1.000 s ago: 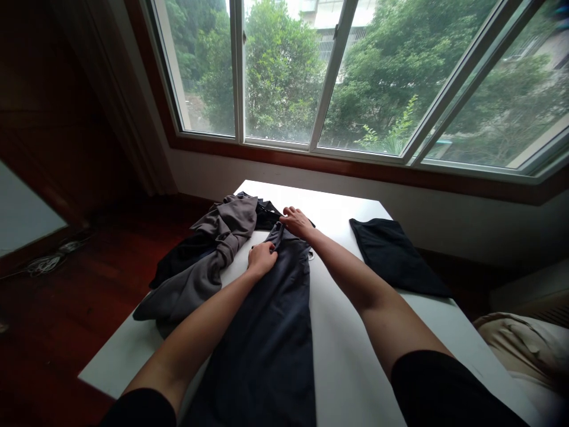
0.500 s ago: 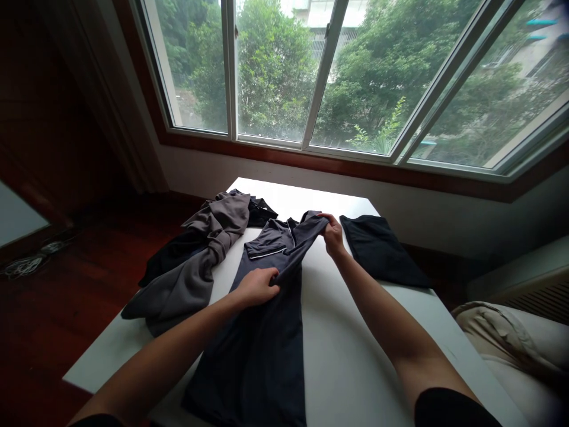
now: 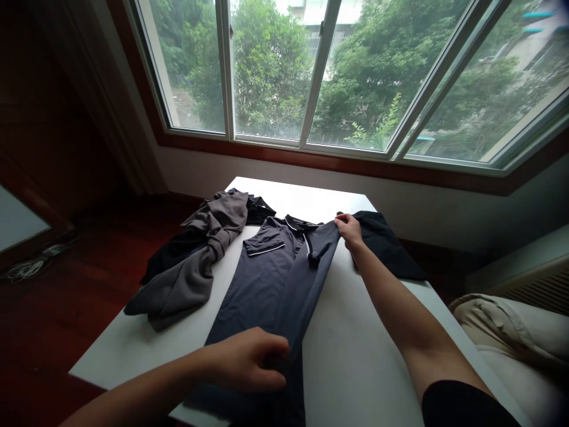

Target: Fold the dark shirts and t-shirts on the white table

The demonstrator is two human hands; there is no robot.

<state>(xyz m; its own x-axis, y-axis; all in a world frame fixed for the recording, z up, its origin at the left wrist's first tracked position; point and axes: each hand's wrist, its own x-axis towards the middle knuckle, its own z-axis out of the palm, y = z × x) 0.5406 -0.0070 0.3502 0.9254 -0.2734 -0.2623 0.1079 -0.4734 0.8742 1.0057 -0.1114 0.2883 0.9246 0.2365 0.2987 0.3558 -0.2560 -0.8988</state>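
Note:
A dark blue-grey polo shirt [image 3: 253, 296] with white-edged collar and sleeves lies lengthwise on the white table [image 3: 355, 350], its collar at the far end. My right hand [image 3: 349, 230] pinches the shirt's right shoulder edge between thumb and fingers. Over the lower part of the shirt hovers my left hand [image 3: 251, 359], thumb and forefinger bent with a gap between them and nothing held. The shirt's right side is folded inward, and its right sleeve lies over the front. The hem is partly hidden by my left hand and forearm.
A heap of grey-brown and black clothes [image 3: 208, 243] lies along the table's left side and hangs near its edge. A folded black garment [image 3: 386, 246] lies at the far right. Beyond the table are a window [image 3: 302, 77] and, at right, a beige fabric item [image 3: 498, 332].
My left hand has let go of the shirt and come back toward me. My right hand has moved right with the shoulder, spreading the collar and sleeve into view.

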